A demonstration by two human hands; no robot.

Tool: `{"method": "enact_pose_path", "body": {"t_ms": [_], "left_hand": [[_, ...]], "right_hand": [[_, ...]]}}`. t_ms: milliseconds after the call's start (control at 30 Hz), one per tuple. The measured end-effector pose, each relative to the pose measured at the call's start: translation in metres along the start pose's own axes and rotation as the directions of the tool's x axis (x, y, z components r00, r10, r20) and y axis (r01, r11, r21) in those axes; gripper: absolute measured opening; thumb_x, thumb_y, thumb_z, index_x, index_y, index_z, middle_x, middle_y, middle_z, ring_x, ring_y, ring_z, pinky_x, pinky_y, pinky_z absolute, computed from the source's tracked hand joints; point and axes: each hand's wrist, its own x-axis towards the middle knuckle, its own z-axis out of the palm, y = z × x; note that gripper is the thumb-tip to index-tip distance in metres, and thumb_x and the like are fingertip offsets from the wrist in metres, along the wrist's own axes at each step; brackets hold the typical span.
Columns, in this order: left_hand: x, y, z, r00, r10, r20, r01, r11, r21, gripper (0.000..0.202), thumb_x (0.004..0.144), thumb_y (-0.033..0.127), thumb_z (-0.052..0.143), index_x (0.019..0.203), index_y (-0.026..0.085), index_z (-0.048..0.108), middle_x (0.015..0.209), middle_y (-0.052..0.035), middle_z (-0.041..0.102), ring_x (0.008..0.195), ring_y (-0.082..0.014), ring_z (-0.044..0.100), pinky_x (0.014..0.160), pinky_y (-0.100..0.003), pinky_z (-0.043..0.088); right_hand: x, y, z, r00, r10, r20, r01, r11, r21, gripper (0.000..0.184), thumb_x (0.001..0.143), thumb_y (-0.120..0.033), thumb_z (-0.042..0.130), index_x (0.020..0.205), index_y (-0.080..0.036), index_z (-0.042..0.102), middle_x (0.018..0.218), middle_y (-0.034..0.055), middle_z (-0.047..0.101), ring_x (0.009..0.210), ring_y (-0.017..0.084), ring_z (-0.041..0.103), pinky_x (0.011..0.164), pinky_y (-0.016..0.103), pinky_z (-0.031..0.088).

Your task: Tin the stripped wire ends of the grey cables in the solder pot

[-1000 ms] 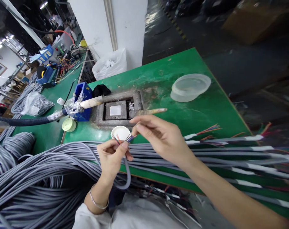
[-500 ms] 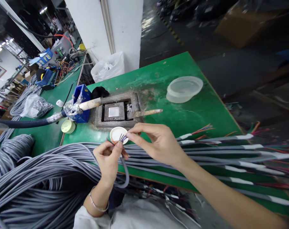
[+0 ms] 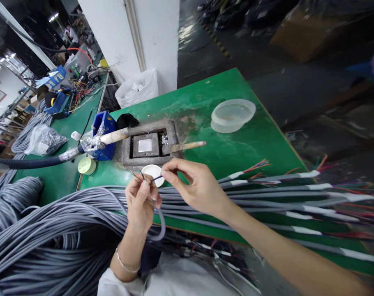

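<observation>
My left hand (image 3: 140, 201) is closed on the end of a grey cable (image 3: 161, 226), whose coloured wires fan out above the fingers. Between thumb and fingertips my right hand (image 3: 195, 183) pinches a dark blue wire (image 3: 157, 178) that stretches across from the left hand. Just behind the fingertips stands a small white dish (image 3: 152, 169), partly covered by them. Beyond it, a square pot of shiny, silvery metal (image 3: 145, 145) sits in a grey frame (image 3: 174, 130). A flat scraper (image 3: 188, 146) rests over the frame's right side.
Many grey cables (image 3: 91, 197) run along the green table's front edge, their stripped ends fanning right. A hose nozzle (image 3: 114, 136) points at the pot, beside a blue bin (image 3: 106, 154). A clear plastic container (image 3: 233, 116) stands at right, a pale green tub (image 3: 87, 165) at left.
The bundle of wires between my hands has parted; one dark blue wire is now drawn out to the right. My left fingers have shifted their hold. The view has moved slightly.
</observation>
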Motion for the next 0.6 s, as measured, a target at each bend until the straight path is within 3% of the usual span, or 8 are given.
{"method": "enact_pose_path", "body": {"t_ms": [67, 167, 333, 467, 533, 600], "left_hand": [[0.001, 0.0, 0.0, 0.999, -0.039, 0.029, 0.039, 0.999, -0.019, 0.037, 0.051, 0.035, 0.083, 0.057, 0.015, 0.052, 0.052, 0.0065, 0.05, 0.033, -0.0016, 0.04, 0.027, -0.011, 0.034], [0.003, -0.002, -0.003, 1.0, 0.019, -0.002, -0.018, 0.995, 0.099, 0.034, 0.058, 0.037, 0.079, 0.057, 0.015, 0.054, 0.045, 0.0076, 0.049, 0.026, -0.0021, 0.038, 0.025, -0.013, 0.034], [0.001, 0.0, -0.007, 0.993, 0.112, 0.039, -0.119, 0.92, 0.374, 0.017, 0.061, 0.026, 0.078, 0.067, 0.012, 0.07, 0.043, 0.0027, 0.058, 0.034, -0.0102, 0.054, 0.035, -0.018, 0.047], [0.002, 0.003, -0.005, 0.995, 0.094, -0.019, -0.084, 0.949, 0.305, 0.023, 0.057, 0.028, 0.078, 0.049, 0.013, 0.062, 0.038, 0.003, 0.054, 0.028, -0.008, 0.048, 0.028, -0.015, 0.04], [0.006, 0.005, -0.004, 0.999, 0.009, -0.045, 0.001, 0.975, 0.223, 0.03, 0.051, 0.031, 0.08, 0.044, 0.013, 0.057, 0.034, 0.0041, 0.049, 0.022, -0.0062, 0.042, 0.022, -0.014, 0.033], [0.009, 0.007, -0.003, 0.995, -0.083, -0.05, 0.09, 0.983, 0.162, 0.034, 0.045, 0.033, 0.081, 0.042, 0.013, 0.055, 0.033, 0.005, 0.046, 0.02, -0.0052, 0.038, 0.019, -0.013, 0.029]], "right_hand": [[0.0, 0.001, -0.001, 0.999, -0.041, -0.021, 0.04, 0.998, -0.047, 0.016, 0.086, -0.018, 0.048, 0.072, -0.016, 0.055, 0.066, 0.0022, 0.062, 0.059, 0.011, 0.055, 0.054, 0.021, 0.042], [-0.001, 0.001, -0.002, 0.99, -0.134, -0.039, 0.129, 0.985, -0.118, 0.016, 0.087, -0.014, 0.047, 0.071, -0.017, 0.052, 0.067, 0.0022, 0.061, 0.061, 0.011, 0.054, 0.056, 0.021, 0.042], [-0.001, 0.0, -0.005, 0.987, -0.16, -0.034, 0.152, 0.975, -0.164, 0.016, 0.086, -0.013, 0.047, 0.071, -0.019, 0.05, 0.067, 0.0017, 0.059, 0.062, 0.011, 0.055, 0.058, 0.022, 0.043], [0.002, 0.0, -0.011, 0.979, -0.103, -0.179, 0.083, 0.99, -0.116, 0.016, 0.085, -0.013, 0.048, 0.072, -0.02, 0.051, 0.063, 0.0006, 0.056, 0.059, 0.012, 0.054, 0.055, 0.024, 0.044], [0.004, 0.001, -0.016, 0.95, -0.198, -0.24, 0.159, 0.972, -0.171, 0.015, 0.085, -0.012, 0.049, 0.076, -0.021, 0.055, 0.069, 0.0024, 0.06, 0.065, 0.014, 0.057, 0.061, 0.027, 0.046], [0.005, 0.003, -0.019, 0.914, -0.374, -0.16, 0.327, 0.91, -0.256, 0.018, 0.085, -0.01, 0.048, 0.086, -0.024, 0.06, 0.08, 0.0038, 0.066, 0.074, 0.016, 0.06, 0.069, 0.031, 0.047]]}}
